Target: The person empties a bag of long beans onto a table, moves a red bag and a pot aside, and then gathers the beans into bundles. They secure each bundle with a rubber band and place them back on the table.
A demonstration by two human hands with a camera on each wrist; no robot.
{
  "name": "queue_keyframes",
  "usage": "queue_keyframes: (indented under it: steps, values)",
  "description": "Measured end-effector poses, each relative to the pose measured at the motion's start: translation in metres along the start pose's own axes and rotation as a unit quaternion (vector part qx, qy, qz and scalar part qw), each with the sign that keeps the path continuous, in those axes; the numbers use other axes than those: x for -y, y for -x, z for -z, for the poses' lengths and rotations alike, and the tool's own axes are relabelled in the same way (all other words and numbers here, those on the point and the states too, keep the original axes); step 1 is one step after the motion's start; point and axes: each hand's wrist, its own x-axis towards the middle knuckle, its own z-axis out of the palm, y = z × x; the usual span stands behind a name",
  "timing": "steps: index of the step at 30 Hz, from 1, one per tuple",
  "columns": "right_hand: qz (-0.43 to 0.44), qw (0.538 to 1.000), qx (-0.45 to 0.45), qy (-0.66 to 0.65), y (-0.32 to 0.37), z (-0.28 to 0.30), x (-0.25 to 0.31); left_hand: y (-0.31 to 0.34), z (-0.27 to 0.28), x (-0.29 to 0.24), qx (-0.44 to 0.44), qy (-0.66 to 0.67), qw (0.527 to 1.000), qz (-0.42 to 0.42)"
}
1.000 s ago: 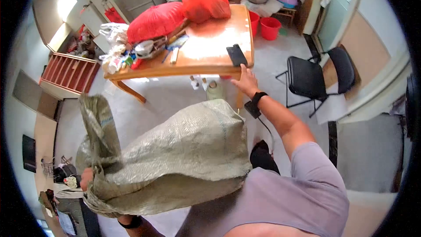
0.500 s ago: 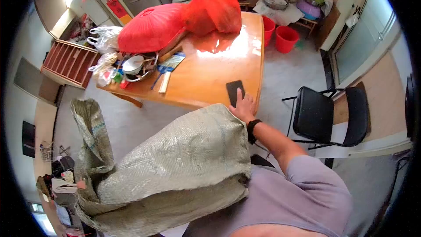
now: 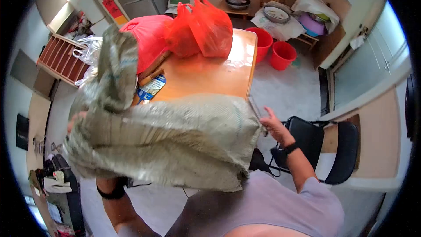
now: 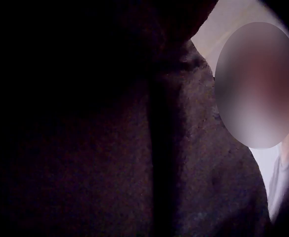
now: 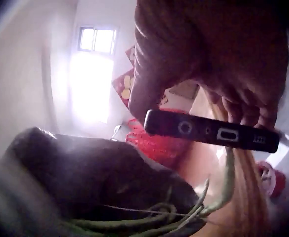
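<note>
A large grey-green woven sack [image 3: 188, 127] spans the middle of the head view, its left end folded upward. My left hand [image 3: 77, 119] grips the sack at that end, mostly hidden behind the fabric. Dark cloth fills most of the left wrist view. My right hand [image 3: 275, 127] is beyond the sack's right end, beside the table corner. It holds a dark smartphone [image 5: 211, 131], thumb on one long edge and fingers on the other. The phone's end, with a round jack and a charging port, faces the right wrist camera.
On the wooden table [image 3: 219, 74] lie red plastic bags [image 3: 206, 30] and a blue-and-white card [image 3: 151, 87]. Red buckets [image 3: 283, 56] stand past its right side. A black folding chair [image 3: 302, 138] is near my right forearm. Green cord-like strands [image 5: 228, 182] cross the right wrist view.
My right hand reached the phone on the table, took hold of it and lifted it off to the right. The sack's folded left end has risen, now covering part of the table.
</note>
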Motion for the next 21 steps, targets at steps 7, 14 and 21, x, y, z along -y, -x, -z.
queue_keyframes:
  steps: [7, 14, 21]
  values:
    - [0.046, 0.996, -0.080, -0.007, -0.001, 0.137, 0.073, -0.048, -0.153, -0.011, 0.121, 0.096, 0.988, 0.028]
    - [0.027, 0.995, -0.095, -0.028, -0.031, 0.189, 0.093, -0.002, -0.245, 0.020, 0.312, 0.201, 0.924, 0.094]
    - [0.056, 0.997, 0.040, 0.043, -0.067, 0.154, 0.181, 0.049, -0.212, -0.021, 0.243, -0.039, 0.964, 0.101]
